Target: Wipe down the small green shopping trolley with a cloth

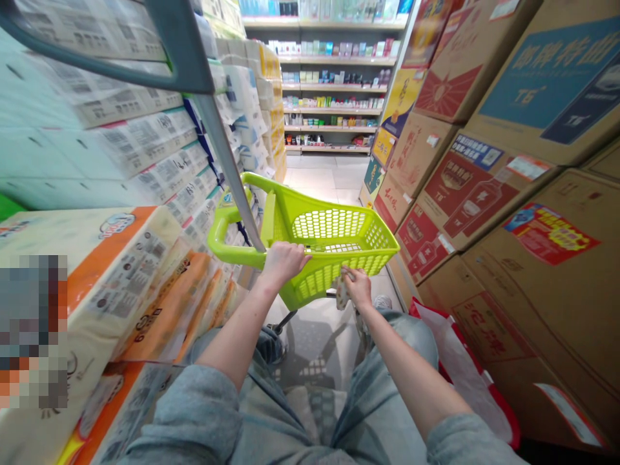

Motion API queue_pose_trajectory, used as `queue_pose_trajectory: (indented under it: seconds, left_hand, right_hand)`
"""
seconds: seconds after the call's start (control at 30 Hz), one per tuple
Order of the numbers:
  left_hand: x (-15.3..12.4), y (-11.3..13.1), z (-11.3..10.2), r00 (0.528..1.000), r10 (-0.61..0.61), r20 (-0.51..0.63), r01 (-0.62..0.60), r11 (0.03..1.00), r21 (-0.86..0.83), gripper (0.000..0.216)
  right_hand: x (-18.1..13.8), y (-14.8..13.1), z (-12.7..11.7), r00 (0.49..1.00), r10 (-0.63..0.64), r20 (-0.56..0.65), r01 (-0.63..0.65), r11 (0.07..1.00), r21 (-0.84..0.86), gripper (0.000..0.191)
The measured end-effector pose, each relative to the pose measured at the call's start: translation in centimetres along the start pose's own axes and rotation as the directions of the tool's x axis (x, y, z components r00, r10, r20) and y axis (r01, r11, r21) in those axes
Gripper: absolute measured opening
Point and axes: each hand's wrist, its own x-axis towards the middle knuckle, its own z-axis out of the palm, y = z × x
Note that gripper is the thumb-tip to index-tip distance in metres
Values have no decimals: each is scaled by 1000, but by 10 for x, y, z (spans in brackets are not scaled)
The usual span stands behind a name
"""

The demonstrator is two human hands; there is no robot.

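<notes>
Gripping lime basket [334,227], perhaps a cloth [341,292].

floor [334,181]: pale tiles, narrow aisle | on it, mid-aisle: green cart [334,239] on wheels | right side: cartons [484,194] stacked high, red bag [460,368] at their foot | left side: tissue packs [145,278] piled up | far end: shelves [334,111] carrying rows of small boxes

Lime-green mesh basket [325,276]; brown boxes [547,303] w/ red labels.
</notes>
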Motion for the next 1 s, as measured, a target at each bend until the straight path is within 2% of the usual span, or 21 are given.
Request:
queue_pose_trajectory:
  seconds: [0.07,0.2,0.4,0.5,0.67,0.8,0.83,0.9,1.0]
  left_hand:
    - [-1,-3,0,1000,5,-5,-5,1000,8,39]
    - [-4,-6,-1,1000,10,-9,-10,1000,22,40]
    - [-4,-6,1,1000,12,-11,-12,1000,20,42]
    - [-3,-5,2,1000,8,-7,-8,1000,6,40]
    - [0,-6,3,1000,8,-5,-8,1000,7,39]
    - [0,-10,1,1000,18,-9,-18,1000,14,36]
    - [0,-11,1,1000,25,-12,-25,1000,12,34]
    - [-1,-11,-1,998,51,-23,-51,999,2,30]
    - [-1,-10,-2,997,75,-20,-75,997,-22,28]
  right_hand:
    - [0,-2,-5,999,-10,-43,10,1000,-10,32]
    - [0,-11,-4,979,-12,-203,6,999,-32,34]
    - [-7,-20,11,975,-52,-214,46,998,-33,33]
    - [-4,-22,15,974,-21,-227,12,999,-37,33]
    - [2,-23,17,987,12,-160,-17,999,-29,34]
    - [-10,-23,17,999,-44,23,44,999,0,30]
    - [-13,-24,17,998,-50,37,50,999,5,29]
    - [-16,-25,18,999,-21,-39,21,1000,16,29]
    - [-9,-31,21,968,69,-243,-59,997,49,30]
